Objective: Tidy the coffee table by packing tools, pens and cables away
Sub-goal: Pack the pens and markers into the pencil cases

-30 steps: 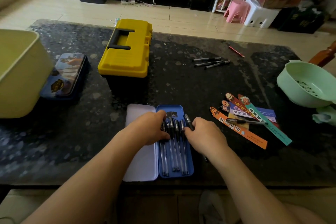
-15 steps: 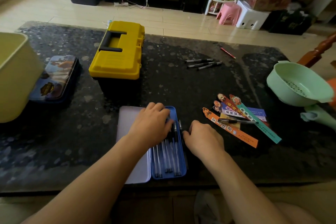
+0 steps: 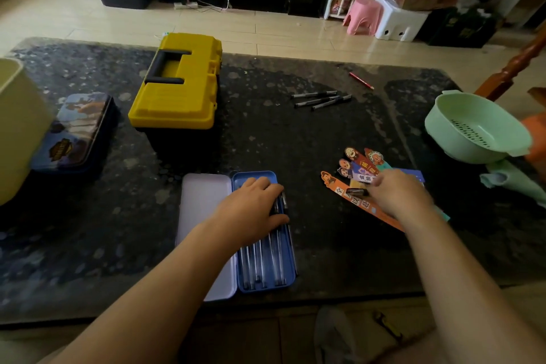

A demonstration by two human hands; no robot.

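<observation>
The bench (image 3: 295,142) carries an open case (image 3: 254,178) at 6 o'clock, its lid (image 3: 204,216) lying flat to the left of the blue tray. Several pens (image 3: 266,263) lie side by side in the tray, lengthwise. The left hand (image 3: 251,213) rests palm down on the upper ends of these pens; its grip is loose, the fingers spread over the pens and the thumb at the tray's right rim, nothing clasped. The right hand (image 3: 399,195) is at 4 o'clock, over a fan of bookmarks (image 3: 354,204). Its fingertips are at a dark pen (image 3: 357,192) lying across the bookmarks; the hand is blurred, so it cannot be told whether its grip has closed on that pen. Three loose pens (image 3: 320,99) lie together at 1 o'clock, with a red pencil (image 3: 361,80) just beyond them. A closed yellow toolbox (image 3: 177,89) stands at 11 o'clock. A tin (image 3: 74,133) and a tub (image 3: 17,127) are at 9 o'clock, and a green colander (image 3: 472,127) is at 3 o'clock.
</observation>
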